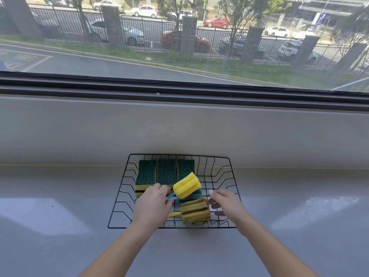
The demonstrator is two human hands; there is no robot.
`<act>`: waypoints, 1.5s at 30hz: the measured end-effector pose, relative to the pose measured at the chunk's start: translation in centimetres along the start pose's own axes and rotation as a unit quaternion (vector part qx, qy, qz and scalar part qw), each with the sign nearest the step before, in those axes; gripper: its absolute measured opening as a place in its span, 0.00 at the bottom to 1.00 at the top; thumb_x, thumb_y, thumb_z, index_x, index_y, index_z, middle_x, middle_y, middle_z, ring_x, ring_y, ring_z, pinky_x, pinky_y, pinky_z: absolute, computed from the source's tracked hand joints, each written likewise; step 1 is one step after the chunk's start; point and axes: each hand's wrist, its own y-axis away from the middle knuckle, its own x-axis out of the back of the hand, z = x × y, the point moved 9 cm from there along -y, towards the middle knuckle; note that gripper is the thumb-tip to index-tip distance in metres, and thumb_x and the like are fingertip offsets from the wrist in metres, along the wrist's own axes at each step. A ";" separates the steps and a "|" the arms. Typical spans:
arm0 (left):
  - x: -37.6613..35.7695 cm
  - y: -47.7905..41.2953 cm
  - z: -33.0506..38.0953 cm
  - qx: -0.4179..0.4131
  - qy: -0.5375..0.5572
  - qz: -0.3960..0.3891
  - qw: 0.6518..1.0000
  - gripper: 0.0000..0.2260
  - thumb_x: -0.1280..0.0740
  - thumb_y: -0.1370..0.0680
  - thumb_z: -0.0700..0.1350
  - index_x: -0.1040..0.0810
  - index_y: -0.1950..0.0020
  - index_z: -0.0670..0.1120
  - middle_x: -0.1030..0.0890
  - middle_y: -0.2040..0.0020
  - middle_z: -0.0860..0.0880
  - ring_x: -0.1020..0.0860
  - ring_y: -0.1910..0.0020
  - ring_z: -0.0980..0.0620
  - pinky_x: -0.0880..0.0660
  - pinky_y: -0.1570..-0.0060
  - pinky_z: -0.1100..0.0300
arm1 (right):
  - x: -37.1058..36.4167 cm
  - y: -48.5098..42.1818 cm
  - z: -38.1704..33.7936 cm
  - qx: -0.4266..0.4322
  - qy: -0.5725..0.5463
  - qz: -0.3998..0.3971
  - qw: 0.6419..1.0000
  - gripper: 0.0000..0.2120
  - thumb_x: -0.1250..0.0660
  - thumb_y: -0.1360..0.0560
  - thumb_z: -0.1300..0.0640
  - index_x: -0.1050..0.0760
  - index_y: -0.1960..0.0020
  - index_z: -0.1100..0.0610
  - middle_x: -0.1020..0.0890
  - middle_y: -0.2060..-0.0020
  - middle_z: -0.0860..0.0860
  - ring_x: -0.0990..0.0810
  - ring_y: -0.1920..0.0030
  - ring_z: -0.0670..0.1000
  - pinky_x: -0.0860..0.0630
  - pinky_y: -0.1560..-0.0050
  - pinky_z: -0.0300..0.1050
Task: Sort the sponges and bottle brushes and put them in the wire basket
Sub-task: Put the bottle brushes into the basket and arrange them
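A black wire basket sits on the middle of the grey bench. Its far rim is at the back edge, where the bench meets the ledge under the window.

Three sponges lie side by side along the basket's far-left side, green faces up and touching one another. Yellow shows at their near ends. The left one seems to lie on another sponge beneath it.

The left grip is over the basket's near-left part, fingers curled round a blue handle. The handle runs right toward the yellow brush. That brush's ribbed foam head is tilted up above the basket floor, over the near end of the right sponge. Directly under it lies a blue brush, mostly hidden. I cannot tell which of these two heads the gripped handle belongs to.

An olive brush lies in the near middle of the basket, just inside the near rim. Its yellow handle points left and passes under the left grip.

The right grip is over the basket's near-right part, just right of the olive brush. Its fingers are apart and loosely bent, the thumb is raised, and it holds nothing. The fingertips are close to the side of the olive head, but I cannot tell whether they touch it.
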 end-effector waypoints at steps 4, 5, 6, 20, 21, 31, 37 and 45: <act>-0.8 -0.3 0.1 0.008 -0.025 -0.022 0.999 0.09 0.37 0.21 0.49 0.20 0.43 0.54 0.22 0.54 0.55 0.25 0.53 0.52 0.23 0.59 0.55 | 0.4 -2.0 -1.3 -0.024 -0.017 0.030 0.999 0.08 0.30 0.21 0.54 0.21 0.47 0.58 0.16 0.55 0.56 0.18 0.57 0.54 0.16 0.51 0.54; -0.9 -0.2 0.0 0.010 -0.020 -0.019 1.000 0.10 0.38 0.20 0.47 0.19 0.43 0.55 0.23 0.56 0.55 0.26 0.54 0.52 0.23 0.60 0.54 | 0.1 -2.5 -1.5 -0.034 -0.019 0.021 0.999 0.09 0.29 0.23 0.57 0.21 0.47 0.61 0.17 0.58 0.57 0.19 0.60 0.54 0.16 0.54 0.52; -0.8 -0.2 -0.1 0.009 -0.012 -0.011 1.000 0.11 0.38 0.20 0.46 0.18 0.44 0.55 0.23 0.56 0.55 0.26 0.55 0.52 0.24 0.61 0.54 | -0.1 -2.9 -1.7 -0.044 -0.019 0.015 0.999 0.09 0.28 0.24 0.60 0.21 0.46 0.63 0.18 0.60 0.57 0.20 0.62 0.54 0.17 0.57 0.50; -1.6 -0.9 1.2 -0.046 -0.053 -0.037 0.997 0.06 0.36 0.23 0.42 0.21 0.56 0.51 0.22 0.61 0.52 0.27 0.58 0.49 0.29 0.68 0.55 | -0.5 -4.1 -4.1 0.063 0.190 0.034 0.979 0.10 0.27 0.26 0.59 0.20 0.63 0.47 0.18 0.65 0.44 0.21 0.62 0.47 0.24 0.63 0.44; -1.5 -0.9 1.1 -0.052 -0.055 -0.033 0.997 0.06 0.35 0.24 0.41 0.21 0.56 0.52 0.22 0.62 0.53 0.27 0.59 0.50 0.29 0.69 0.54 | -0.5 -4.1 -4.1 0.066 0.190 0.032 0.979 0.11 0.27 0.26 0.60 0.19 0.63 0.47 0.17 0.65 0.44 0.20 0.62 0.46 0.25 0.63 0.42; -2.6 -1.1 0.8 -0.105 -0.053 -0.059 0.991 0.10 0.34 0.26 0.37 0.20 0.53 0.51 0.23 0.61 0.51 0.26 0.59 0.48 0.26 0.67 0.51 | 0.1 -3.4 -2.5 0.055 0.113 0.034 0.992 0.08 0.33 0.21 0.63 0.17 0.50 0.53 0.15 0.56 0.50 0.16 0.55 0.52 0.16 0.49 0.56; -2.0 -1.3 0.7 -0.123 -0.022 -0.041 0.991 0.10 0.34 0.24 0.38 0.18 0.53 0.51 0.22 0.60 0.51 0.25 0.60 0.49 0.25 0.67 0.52 | 0.1 -2.6 -1.4 0.058 0.050 0.043 0.996 0.09 0.35 0.20 0.61 0.19 0.47 0.49 0.16 0.51 0.49 0.17 0.50 0.51 0.17 0.46 0.54; -2.3 -2.0 0.7 -0.103 -0.007 -0.065 0.993 0.09 0.37 0.21 0.42 0.19 0.50 0.53 0.22 0.57 0.52 0.24 0.54 0.49 0.24 0.64 0.52 | 0.3 -1.4 0.0 0.032 0.007 0.057 0.998 0.08 0.39 0.17 0.56 0.21 0.46 0.49 0.16 0.49 0.49 0.18 0.49 0.50 0.18 0.42 0.57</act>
